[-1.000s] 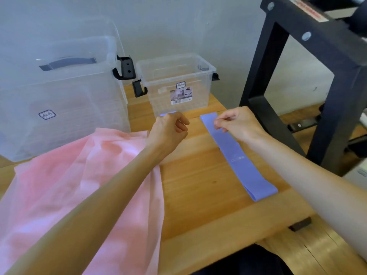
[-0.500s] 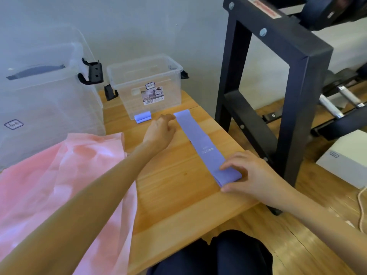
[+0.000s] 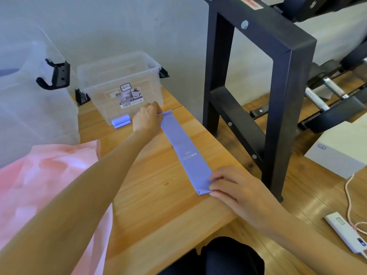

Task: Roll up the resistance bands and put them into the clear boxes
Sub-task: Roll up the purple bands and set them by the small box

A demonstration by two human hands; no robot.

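large clear box (image 3: 29,108) at far left on the worktop (image 3: 151,205), black latch (image 3: 54,76) on its side. pink cloth (image 3: 49,185) lies in front of it, draped over the near-left worktop edge. small clear box (image 3: 119,82) stands upright just right of the large one, open top, label on its front wall. rolled band (image 3: 121,121), purple, lies on the worktop touching the small box's front base.

left hand (image 3: 148,120) sits just right of the roll, fingers curled, pinching the far end of the flat band (image 3: 184,151). flat band, purple, lies stretched out on the worktop, running from near the small box toward the near-right edge, printed dots on top.

right hand (image 3: 236,189) at the band's near end, fingertips (image 3: 213,178) and thumb pinching the folded edge against the worktop.

black stand (image 3: 278,96) on the floor right of the worktop. white box (image 3: 337,157), white device (image 3: 345,233) and pink cable (image 3: 349,197) on the floor at far right.
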